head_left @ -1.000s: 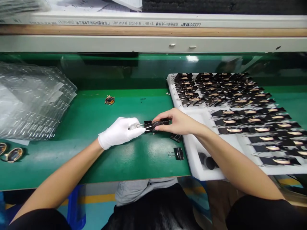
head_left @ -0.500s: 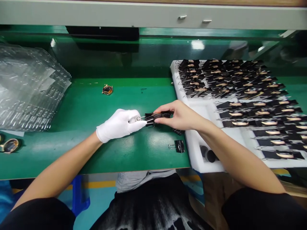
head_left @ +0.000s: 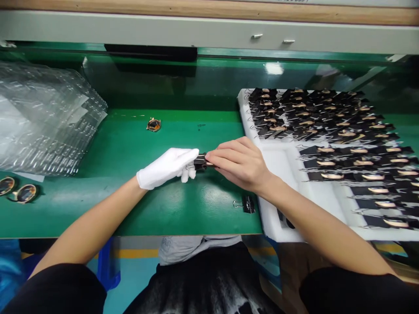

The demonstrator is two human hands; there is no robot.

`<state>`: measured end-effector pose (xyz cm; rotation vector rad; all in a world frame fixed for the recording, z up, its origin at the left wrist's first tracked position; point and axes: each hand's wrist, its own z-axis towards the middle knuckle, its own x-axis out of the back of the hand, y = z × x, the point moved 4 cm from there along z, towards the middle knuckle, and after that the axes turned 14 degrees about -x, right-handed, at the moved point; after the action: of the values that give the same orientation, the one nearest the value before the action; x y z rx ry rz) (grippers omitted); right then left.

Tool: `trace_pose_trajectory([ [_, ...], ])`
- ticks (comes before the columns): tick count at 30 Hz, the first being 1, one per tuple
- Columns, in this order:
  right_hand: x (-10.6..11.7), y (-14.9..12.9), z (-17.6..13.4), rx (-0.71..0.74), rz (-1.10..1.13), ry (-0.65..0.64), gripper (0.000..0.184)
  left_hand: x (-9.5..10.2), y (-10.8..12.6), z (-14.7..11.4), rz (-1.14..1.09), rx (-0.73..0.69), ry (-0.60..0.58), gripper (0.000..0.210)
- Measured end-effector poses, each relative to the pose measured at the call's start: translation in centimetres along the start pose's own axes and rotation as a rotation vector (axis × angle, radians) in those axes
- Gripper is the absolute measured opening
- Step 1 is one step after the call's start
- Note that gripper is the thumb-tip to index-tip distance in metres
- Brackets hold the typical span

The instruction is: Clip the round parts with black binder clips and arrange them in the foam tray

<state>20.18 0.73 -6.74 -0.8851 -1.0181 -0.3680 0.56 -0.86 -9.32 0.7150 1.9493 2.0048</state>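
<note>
My left hand (head_left: 170, 166), in a white glove, is closed on a black binder clip (head_left: 199, 162) just above the green table. My bare right hand (head_left: 241, 162) grips the other side of the same piece, a gold-edged watch case (head_left: 210, 164) that the clip appears to clamp. My right fingers cover most of the watch case. A loose binder clip (head_left: 248, 204) lies on the table below my right hand, its wire handle pointing left. Another gold watch case (head_left: 153, 124) lies flat on the table, beyond my left hand.
To the right, a white foam tray (head_left: 278, 163) holds many rows of watch cases clamped in black binder clips (head_left: 327, 163). Stacked clear plastic trays (head_left: 42, 126) stand at the left, with gold watch cases (head_left: 26, 193) near them. A grey shelf edge (head_left: 209, 37) crosses the back.
Both hands have turned with the clipped piece. My right hand is now back-up over it, and my left glove's fingers lie flatter along the clip. The view has shifted slightly.
</note>
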Motion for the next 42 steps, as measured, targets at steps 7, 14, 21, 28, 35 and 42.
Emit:
trace_pose_trajectory([
  [7, 0.5, 1.8, 0.4, -0.195, 0.286, -0.156, 0.106, 0.6, -0.1, -0.1, 0.332, -0.220, 0.174, 0.042],
  [14, -0.7, 2.4, 1.1, -0.499, 0.762, -0.304, 0.040, 0.0, -0.2, -0.2, 0.579, -0.304, 0.158, 0.043],
  [21, -0.5, 0.8, 0.1, -0.365, 0.440, -0.281, 0.043, -0.4, -0.7, -0.4, 0.648, -0.305, -0.039, 0.049],
  [28, 9.7, 0.7, -8.1, -0.219, 0.055, 0.008, 0.028, -0.5, -1.8, -0.4, 0.587, -0.243, -0.135, 0.055],
  [35, 15.8, 8.4, -17.8, -0.449, -0.083, 0.123, 0.011, -0.5, -1.9, 0.2, 0.628, -0.144, -0.082, 0.058],
  [42, 13.7, 12.6, -20.7, -0.550, -0.330, 0.146, 0.016, -0.6, -1.5, 0.3, 0.654, -0.123, -0.075, 0.059],
])
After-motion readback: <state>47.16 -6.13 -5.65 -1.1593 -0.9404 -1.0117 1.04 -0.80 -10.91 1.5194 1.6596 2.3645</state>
